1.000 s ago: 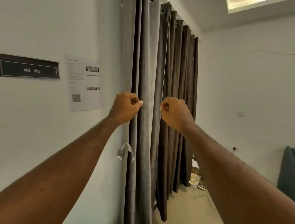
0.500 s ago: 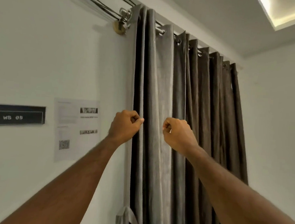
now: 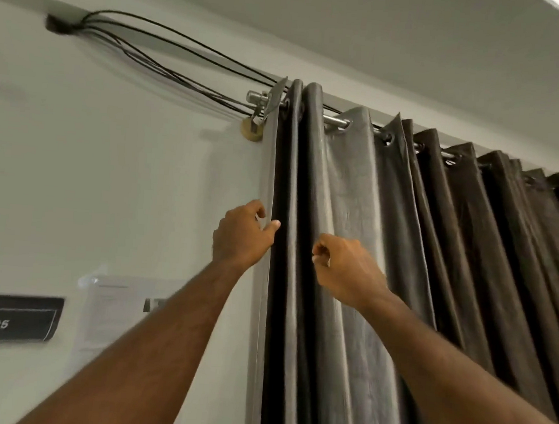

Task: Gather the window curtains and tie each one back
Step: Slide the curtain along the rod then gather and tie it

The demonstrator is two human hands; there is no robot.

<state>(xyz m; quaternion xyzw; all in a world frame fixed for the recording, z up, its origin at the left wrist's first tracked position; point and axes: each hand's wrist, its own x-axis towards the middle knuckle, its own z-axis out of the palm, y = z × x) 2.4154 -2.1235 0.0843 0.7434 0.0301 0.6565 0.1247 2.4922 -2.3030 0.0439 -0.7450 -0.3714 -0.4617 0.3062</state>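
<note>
- Pale wall (image 3: 107, 171) and ceiling fill my view, with the curtain (image 3: 348, 217) as the landmark running down the middle and right.
- Nearest to me, two bare forearms rise from the bottom edge toward the curtain.
- My left hand (image 3: 241, 235) sits at the curtain's left edge, against the wall side; its thumb and fingers are pinched on the outermost fold, the rest of the hand loosely curled.
- My right hand (image 3: 347, 270) is just right of it, one fold over, curled into a near fist; it seems to grip the pale front pleat, though I cannot see the fingertips clearly enough to be sure.
- Between the two hands lies a deep dark fold of the curtain.
- This curtain is grey-brown with a slight sheen, hanging in tall vertical pleats; the nearest pleat catches light and looks silvery, those further right go dark brown.
- Its top has metal eyelets threaded onto a curtain rod (image 3: 335, 121), above both hands.
- Left of the curtain's top, the rod ends at a round wall bracket (image 3: 252, 132).
- Black cables (image 3: 170, 52) sweep from the rod's end up and left to a hole in the wall.
- Low left of the curtain, a taped paper notice (image 3: 113, 312) and a black sign (image 3: 8, 322) reading "WS 05" are fixed to the wall.
</note>
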